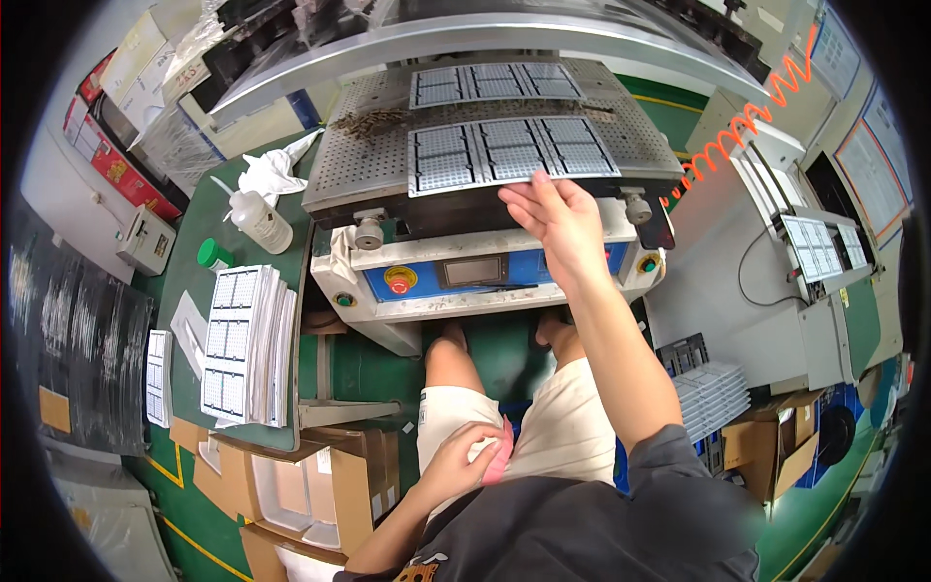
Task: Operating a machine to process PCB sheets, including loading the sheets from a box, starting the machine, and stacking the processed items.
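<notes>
My right hand (558,218) reaches over the front of a machine and pinches the near edge of a white panel with a dark printed grid (514,153). That panel lies at the front of a perforated metal bed (364,165). Behind it on the bed is a second printed grid panel (495,85). In my lap, my left hand (465,456) has its fingers closed on a soft pink strip (499,454), perhaps cloth; its fingertips are partly hidden.
A metal-framed screen (485,37) hangs over the bed. A red stop button (400,280) and small display (471,271) sit below it. On the left table are a stack of printed sheets (242,344) and a white bottle (260,223). An orange coiled hose (722,145) hangs right.
</notes>
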The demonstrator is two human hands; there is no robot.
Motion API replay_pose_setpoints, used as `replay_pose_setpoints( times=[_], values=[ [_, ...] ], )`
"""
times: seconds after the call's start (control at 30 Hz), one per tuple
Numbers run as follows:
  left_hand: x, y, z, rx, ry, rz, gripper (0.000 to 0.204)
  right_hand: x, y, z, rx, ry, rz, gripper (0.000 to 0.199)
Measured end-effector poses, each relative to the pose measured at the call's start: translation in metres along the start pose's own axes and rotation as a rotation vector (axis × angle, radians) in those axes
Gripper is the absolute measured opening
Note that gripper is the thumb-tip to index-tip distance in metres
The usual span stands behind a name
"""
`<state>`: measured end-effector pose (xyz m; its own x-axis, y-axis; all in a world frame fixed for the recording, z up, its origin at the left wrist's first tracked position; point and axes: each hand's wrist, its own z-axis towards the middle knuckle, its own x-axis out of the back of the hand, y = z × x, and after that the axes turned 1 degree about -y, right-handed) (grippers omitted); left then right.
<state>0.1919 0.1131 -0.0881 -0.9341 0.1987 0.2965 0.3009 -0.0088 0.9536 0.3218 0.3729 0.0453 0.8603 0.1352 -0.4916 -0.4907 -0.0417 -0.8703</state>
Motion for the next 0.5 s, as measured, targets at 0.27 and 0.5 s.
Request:
replay_pose_setpoints(
  times=[0.27,0.5],
  values=[
    [-0.045,-0.003,0.132,-0.52,-0.22,0.311,0.019,0.034,-0.005,-0.087,-0.007,-0.065,-0.004,0.028],
    [-0.111,0.008,0.224,-0.693,-0.404,0.719,0.024,0.099,-0.028,-0.182,0.014,-0.126,-0.01,0.028]
  ],
)
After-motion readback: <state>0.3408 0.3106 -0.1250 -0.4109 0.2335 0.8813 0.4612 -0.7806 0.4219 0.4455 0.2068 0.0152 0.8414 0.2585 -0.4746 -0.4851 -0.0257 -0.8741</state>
